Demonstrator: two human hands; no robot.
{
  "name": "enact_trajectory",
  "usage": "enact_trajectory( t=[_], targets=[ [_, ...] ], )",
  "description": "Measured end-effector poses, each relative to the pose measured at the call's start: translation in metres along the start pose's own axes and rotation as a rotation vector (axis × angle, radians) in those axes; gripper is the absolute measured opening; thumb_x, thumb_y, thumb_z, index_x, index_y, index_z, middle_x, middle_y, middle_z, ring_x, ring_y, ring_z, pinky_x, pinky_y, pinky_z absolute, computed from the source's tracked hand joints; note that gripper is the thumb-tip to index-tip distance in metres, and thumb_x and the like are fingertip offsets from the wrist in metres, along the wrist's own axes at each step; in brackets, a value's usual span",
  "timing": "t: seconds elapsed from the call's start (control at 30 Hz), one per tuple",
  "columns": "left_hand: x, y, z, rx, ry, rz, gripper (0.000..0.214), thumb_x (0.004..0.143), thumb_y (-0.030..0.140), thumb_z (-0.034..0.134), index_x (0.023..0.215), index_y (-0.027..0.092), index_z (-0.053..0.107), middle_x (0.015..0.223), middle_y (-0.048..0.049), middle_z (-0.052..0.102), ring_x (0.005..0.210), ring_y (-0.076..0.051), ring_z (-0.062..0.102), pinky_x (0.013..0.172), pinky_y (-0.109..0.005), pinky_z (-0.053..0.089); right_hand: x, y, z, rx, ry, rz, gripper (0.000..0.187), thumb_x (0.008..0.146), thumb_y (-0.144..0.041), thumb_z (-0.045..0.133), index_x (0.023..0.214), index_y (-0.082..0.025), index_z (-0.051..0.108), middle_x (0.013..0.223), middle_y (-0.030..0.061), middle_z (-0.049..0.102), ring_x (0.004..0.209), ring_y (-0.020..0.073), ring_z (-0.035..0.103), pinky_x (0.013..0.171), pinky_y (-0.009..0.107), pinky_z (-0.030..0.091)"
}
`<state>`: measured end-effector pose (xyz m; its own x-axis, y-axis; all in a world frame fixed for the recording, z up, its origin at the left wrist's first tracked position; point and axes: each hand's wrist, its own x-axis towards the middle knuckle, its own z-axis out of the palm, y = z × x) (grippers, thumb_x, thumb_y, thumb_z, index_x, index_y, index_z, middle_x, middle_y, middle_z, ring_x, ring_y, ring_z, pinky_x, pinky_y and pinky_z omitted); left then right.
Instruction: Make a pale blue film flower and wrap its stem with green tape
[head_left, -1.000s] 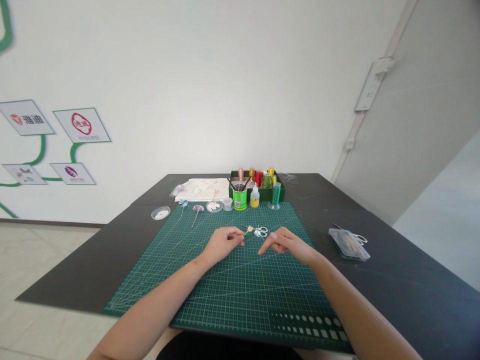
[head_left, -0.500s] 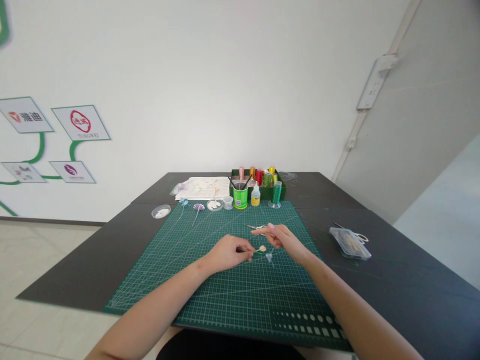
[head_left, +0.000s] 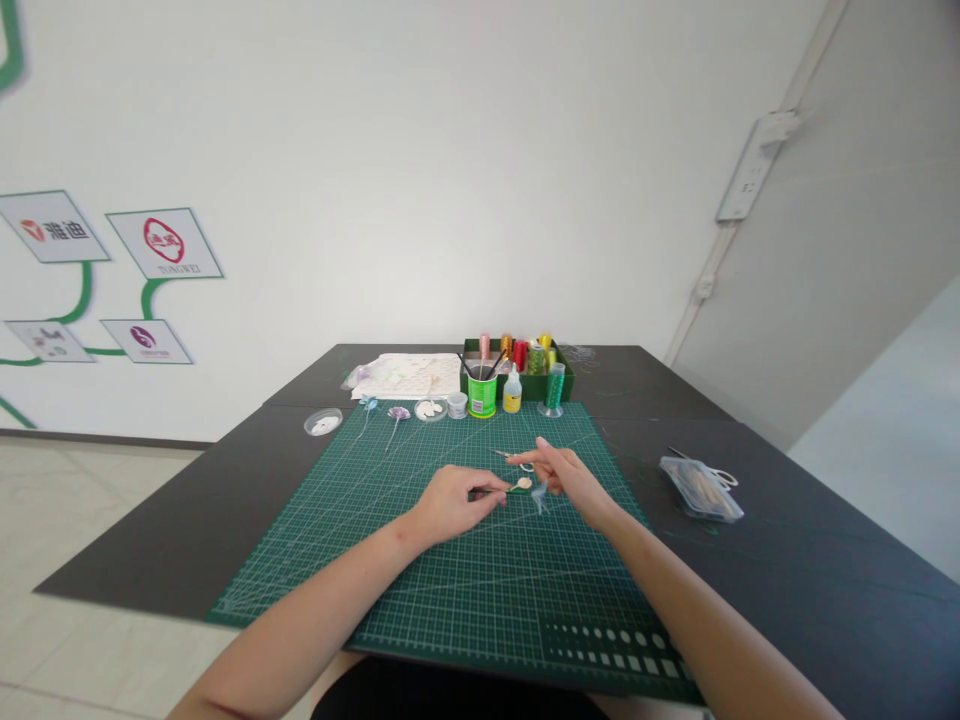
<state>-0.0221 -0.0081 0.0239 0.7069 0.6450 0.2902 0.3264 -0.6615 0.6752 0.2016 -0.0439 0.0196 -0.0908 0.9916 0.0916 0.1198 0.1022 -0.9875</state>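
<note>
Well inside mat (head_left: 337, 560): left hand (head_left: 450, 502), right hand (head_left: 571, 480)

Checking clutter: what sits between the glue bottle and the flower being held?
Head view: small scissors lie on the cutting mat there, close to the flower.

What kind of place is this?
Probably a craft table in a plain room: a green cutting mat lies on it, thread spools and a glue bottle stand at the back, and the left hand pinches a tiny flower.

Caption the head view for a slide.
Left hand pinches a small flower, right hand beside it, over a cutting mat.
</note>
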Motion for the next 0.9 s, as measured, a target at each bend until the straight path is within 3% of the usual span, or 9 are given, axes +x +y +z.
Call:
enact_trajectory(
  t=[0.27,0.4,0.6,0.7,0.9],
  targets=[
    [-0.003,-0.002,-0.001,0.109,0.141,0.057,0.023,0.094,0.034,0.061,0.102,0.024,0.079,0.086,-0.0036,0.078,0.07,-0.017,0.067,0.072,-0.027,0.049,-0.002,0.001,0.0,0.029,-0.048,0.048,0.078,0.094,-0.072,0.034,0.103,-0.011,0.081,0.051,-0.0065,0.026,0.048,0.0105,0.018,0.049,0.027,0.013],
    [-0.002,-0.005,0.0,0.111,0.2,0.054,0.023,0.094,0.035,0.061,0.102,0.023,0.08,0.084,-0.0048,0.077,0.07,-0.018,0.065,0.072,-0.028,0.049,-0.001,0.004,-0.001,0.08,-0.06,0.056,0.077,0.092,-0.073,0.037,0.1,-0.01,0.08,0.052,-0.0078,0.023,0.048,0.01,0.017,0.05,0.026,0.013],
    [-0.002,-0.004,0.002,0.026,0.24,0.024,0.027,0.092,0.037,0.065,0.114,0.028,0.078,0.087,-0.0029,0.078,0.07,-0.017,0.064,0.074,-0.028,0.048,0.002,0.008,0.0,0.123,-0.078,0.063,0.075,0.089,-0.077,0.041,0.088,-0.011,0.076,0.049,-0.0088,0.024,0.046,0.0091,0.017,0.048,0.025,0.012],
    [0.001,-0.003,0.0,-0.067,0.261,-0.02,0.025,0.091,0.036,0.065,0.108,0.026,0.08,0.086,-0.0032,0.079,0.073,-0.018,0.066,0.073,-0.027,0.048,0.004,0.009,0.001,0.165,-0.084,0.076,0.075,0.088,-0.08,0.039,0.082,-0.013,0.073,0.046,-0.0091,0.026,0.043,0.0091,0.017,0.045,0.025,0.014],
    [0.013,-0.014,-0.005,-0.317,0.32,-0.144,0.038,0.089,0.047,0.062,0.1,0.014,0.078,0.076,-0.0062,0.077,0.063,-0.016,0.064,0.06,-0.025,0.047,0.011,0.014,-0.009,0.188,0.1,0.062,0.075,0.089,-0.081,0.025,0.079,-0.019,0.065,0.046,-0.0107,0.02,0.04,0.0115,0.017,0.041,0.028,0.021]
  ],
)
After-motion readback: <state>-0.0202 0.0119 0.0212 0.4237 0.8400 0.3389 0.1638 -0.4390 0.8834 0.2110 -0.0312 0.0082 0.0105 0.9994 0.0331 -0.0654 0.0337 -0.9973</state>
